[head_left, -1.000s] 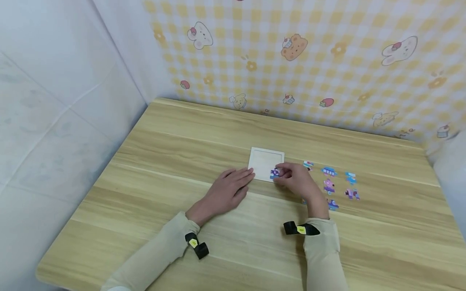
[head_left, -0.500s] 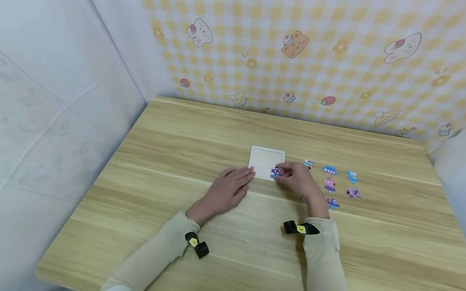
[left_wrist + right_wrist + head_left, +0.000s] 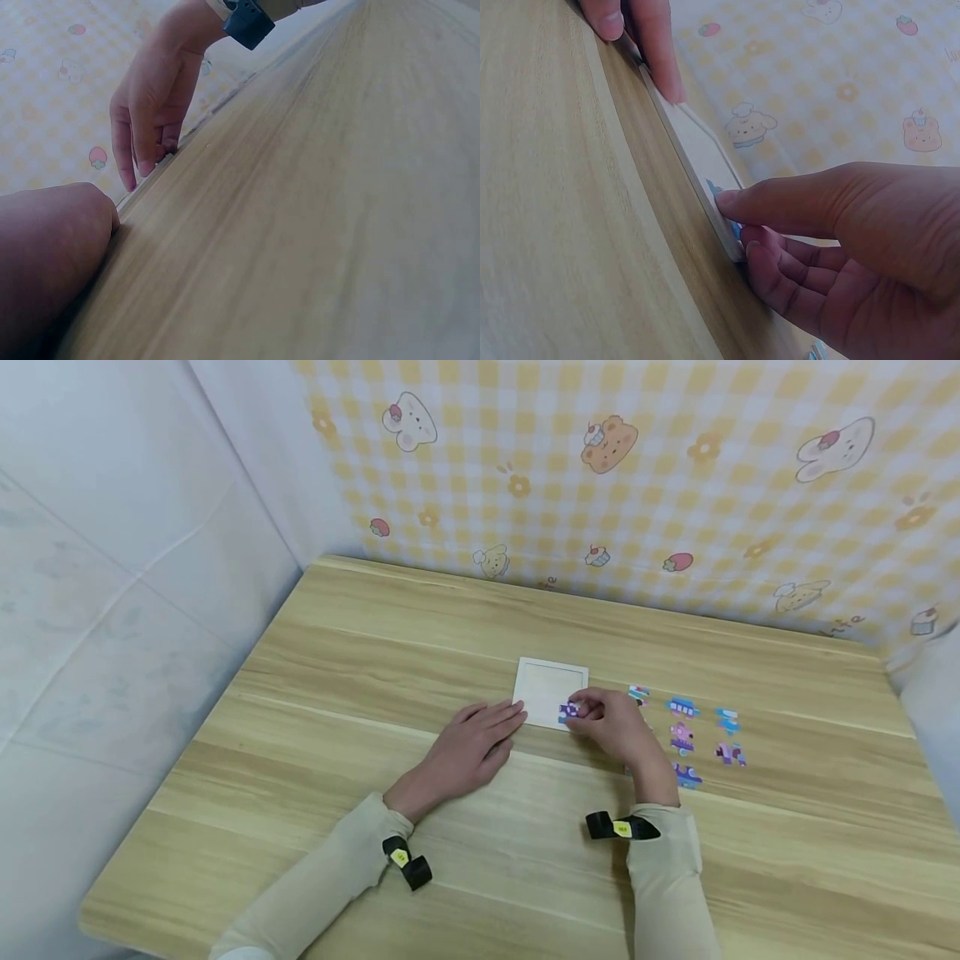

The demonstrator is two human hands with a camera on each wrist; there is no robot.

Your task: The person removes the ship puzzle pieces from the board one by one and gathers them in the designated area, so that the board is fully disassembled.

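Observation:
A square white puzzle tray point(image 3: 544, 692) with a raised rim lies on the table. At its near right corner is a purple and blue jigsaw piece point(image 3: 567, 711), partly covered by my right hand point(image 3: 621, 733), which pinches it. In the right wrist view, my right thumb bears down on the jigsaw piece point(image 3: 712, 184) while the other fingers curl at the tray's corner point(image 3: 736, 255). My left hand point(image 3: 474, 748) lies flat with its fingers extended, their tips on the tray's left edge. The left wrist view shows my right hand point(image 3: 156, 105) with fingers pointing down.
Several loose jigsaw pieces point(image 3: 682, 737) in pink, purple and blue lie to the right of the tray, some partly behind my right hand. The wooden table point(image 3: 375, 652) meets a yellow checked wall covering point(image 3: 525, 460) at the back.
The head view has tipped slightly downward. My right hand stays on the jigsaw piece at the same corner, with only a small shift of its fingers. The left hand keeps its place.

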